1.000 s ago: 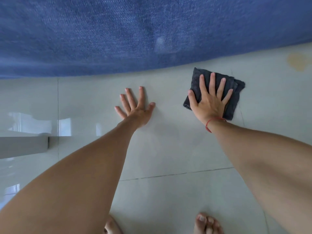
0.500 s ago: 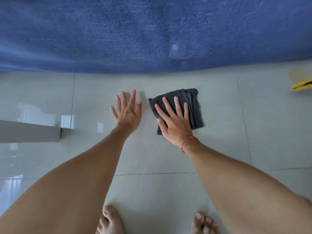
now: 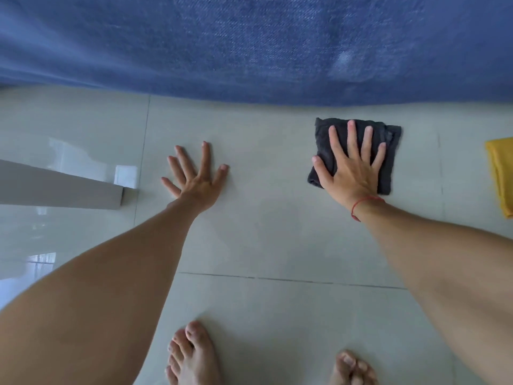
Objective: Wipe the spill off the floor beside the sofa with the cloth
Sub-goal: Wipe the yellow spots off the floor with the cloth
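A folded dark grey cloth [image 3: 388, 151] lies flat on the pale tiled floor [image 3: 277, 232], close to the blue sofa [image 3: 249, 43]. My right hand [image 3: 351, 168] presses down on the cloth with fingers spread; a red string circles the wrist. My left hand [image 3: 198, 179] rests flat on the bare tile to the left, fingers apart, holding nothing. No spill shows clearly on the floor around the cloth.
A yellow cloth-like item [image 3: 501, 176] lies at the right edge of the floor. A grey flat board or furniture edge [image 3: 61, 187] juts in from the left. My bare feet [image 3: 191, 357] stand at the bottom. The sofa's base borders the far side.
My right hand has slid the cloth to the right, away from my left hand, after a leftward sweep half a second ago. The left hand stays planted on the tile.
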